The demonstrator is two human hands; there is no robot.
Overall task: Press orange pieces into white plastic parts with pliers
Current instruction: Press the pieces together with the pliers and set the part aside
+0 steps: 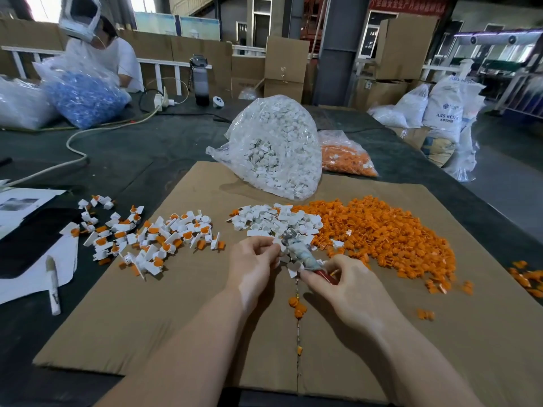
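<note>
A dark bench carries a flat sheet of cardboard. At its far edge leans a clear bag of white parts, with a smaller bag of orange pieces just behind. A loose heap of orange pieces spreads on the right, touching a small pile of white plastic parts. Assembled white-and-orange parts lie scattered on the left. The left hand pinches a white part; the right hand grips red-handled pliers, tip meeting that part.
</note>
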